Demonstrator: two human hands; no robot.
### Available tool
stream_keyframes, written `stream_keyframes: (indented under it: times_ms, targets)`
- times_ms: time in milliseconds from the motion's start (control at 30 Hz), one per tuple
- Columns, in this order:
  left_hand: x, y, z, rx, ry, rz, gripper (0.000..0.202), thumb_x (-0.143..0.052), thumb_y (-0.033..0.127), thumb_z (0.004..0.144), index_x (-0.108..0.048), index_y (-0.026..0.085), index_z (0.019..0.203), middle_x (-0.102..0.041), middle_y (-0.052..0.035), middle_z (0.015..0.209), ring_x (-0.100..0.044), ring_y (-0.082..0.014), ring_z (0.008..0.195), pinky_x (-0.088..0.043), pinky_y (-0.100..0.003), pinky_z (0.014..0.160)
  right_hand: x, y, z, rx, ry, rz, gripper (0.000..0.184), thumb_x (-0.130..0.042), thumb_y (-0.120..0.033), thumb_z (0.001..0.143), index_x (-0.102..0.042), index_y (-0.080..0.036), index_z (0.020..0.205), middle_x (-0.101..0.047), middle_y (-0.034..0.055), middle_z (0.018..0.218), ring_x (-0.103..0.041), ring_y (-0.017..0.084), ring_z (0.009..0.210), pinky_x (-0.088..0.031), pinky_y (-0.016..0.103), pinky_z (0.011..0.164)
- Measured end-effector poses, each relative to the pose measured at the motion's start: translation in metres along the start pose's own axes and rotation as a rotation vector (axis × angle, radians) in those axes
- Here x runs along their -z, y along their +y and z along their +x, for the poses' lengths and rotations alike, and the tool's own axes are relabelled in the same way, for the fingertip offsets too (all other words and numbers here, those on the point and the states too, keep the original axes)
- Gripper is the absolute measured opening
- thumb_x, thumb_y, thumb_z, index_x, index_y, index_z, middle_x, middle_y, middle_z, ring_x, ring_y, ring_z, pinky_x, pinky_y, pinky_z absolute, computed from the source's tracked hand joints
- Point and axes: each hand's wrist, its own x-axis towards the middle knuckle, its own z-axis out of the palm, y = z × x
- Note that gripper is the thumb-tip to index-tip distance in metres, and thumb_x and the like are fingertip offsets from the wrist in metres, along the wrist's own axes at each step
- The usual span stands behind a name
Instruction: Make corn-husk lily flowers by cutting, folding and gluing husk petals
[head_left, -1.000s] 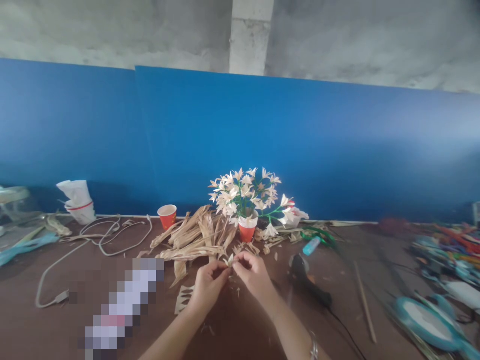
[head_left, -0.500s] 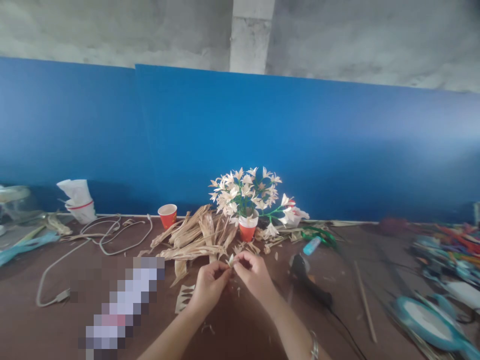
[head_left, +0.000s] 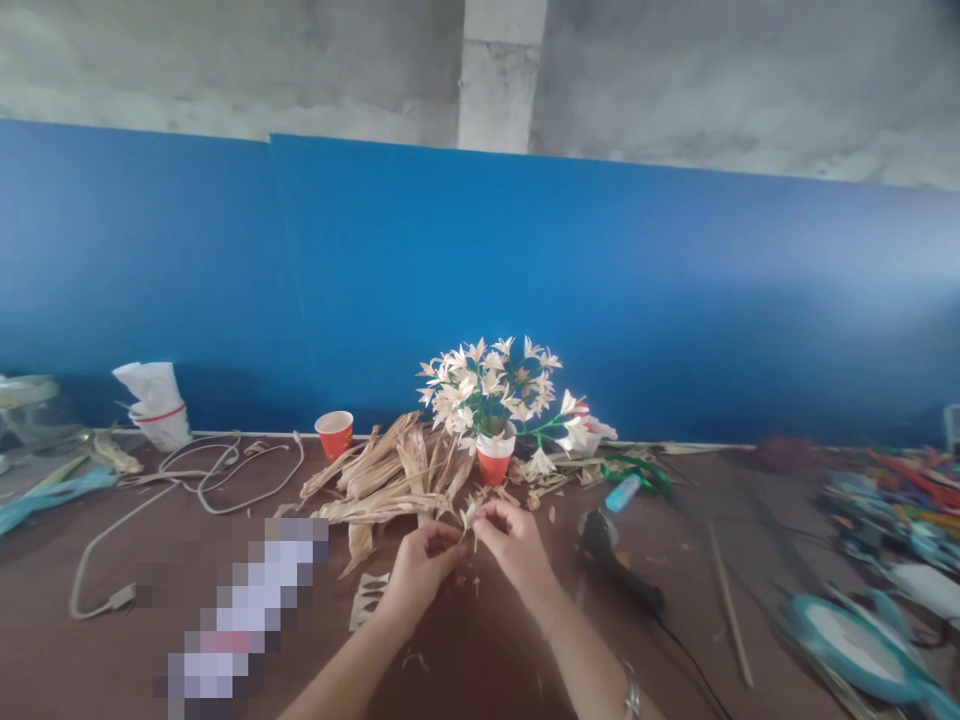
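Between my fingertips is a small pale husk flower (head_left: 468, 516), its petals pointing up. My left hand (head_left: 426, 572) pinches it low down, near its base. My right hand (head_left: 511, 545) has thumb and forefinger closed at the flower's right side. Just beyond my hands lies a heap of dried corn husks (head_left: 390, 470). Behind them stands a red and white paper cup (head_left: 496, 462) holding a bunch of similar cream flowers (head_left: 487, 385) on green stems. A husk piece with cut-out shapes (head_left: 367, 598) lies beside my left wrist.
A black hot glue gun (head_left: 611, 560) with a cord lies right of my hands, near a thin stick (head_left: 729, 605). At left are a red cup (head_left: 334, 436), a white cable (head_left: 214, 480) and a blurred-out object (head_left: 255, 615). A teal tape roll (head_left: 851, 645) sits far right.
The petals of the small flower look more spread. My right fingers have shifted slightly to the right, and the flower's lower end now shows between my hands.
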Motion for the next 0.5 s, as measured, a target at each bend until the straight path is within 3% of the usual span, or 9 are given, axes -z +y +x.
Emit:
stream_keyframes:
  times_ms: [133,300,400,500]
  targets:
    - [0.002,-0.003,0.003,-0.041,0.020,0.047,0.019,-0.064,0.031,0.066,-0.060,0.012,0.067,-0.055,0.0033,0.039,-0.044,-0.0072,0.034,-0.033,-0.017,0.036,0.004,0.000,0.001,-0.024,0.032,-0.006,0.014,-0.058,-0.029,0.068,-0.062,-0.016,0.065,-0.061,0.0014,0.060,-0.054,0.016,0.058,-0.041,0.025,0.057]
    - [0.003,-0.003,0.005,-0.063,0.051,-0.019,0.021,-0.064,0.034,0.066,-0.060,0.013,0.066,-0.057,0.0031,0.043,-0.046,-0.0075,0.036,-0.032,-0.016,0.035,0.007,-0.002,0.002,-0.035,0.049,0.006,0.027,-0.052,-0.041,0.076,-0.062,-0.016,0.072,-0.061,0.0026,0.058,-0.054,0.016,0.054,-0.040,0.025,0.051]
    - [0.003,-0.003,0.005,-0.054,0.060,-0.061,0.024,-0.065,0.036,0.065,-0.058,0.013,0.067,-0.056,0.0036,0.043,-0.047,-0.0076,0.035,-0.032,-0.016,0.034,0.009,-0.003,0.002,0.009,0.102,-0.023,0.038,-0.043,-0.047,0.081,-0.054,-0.018,0.060,-0.055,0.0009,0.052,-0.051,0.015,0.050,-0.039,0.024,0.050]
    - [0.003,-0.003,0.006,-0.053,0.068,-0.098,0.026,-0.066,0.037,0.065,-0.056,0.014,0.069,-0.062,0.0009,0.052,-0.048,-0.0073,0.036,-0.032,-0.016,0.033,0.020,-0.003,0.005,0.031,0.104,-0.209,0.044,-0.037,-0.045,0.085,-0.046,-0.019,0.050,-0.050,-0.0005,0.046,-0.049,0.013,0.048,-0.037,0.023,0.051]
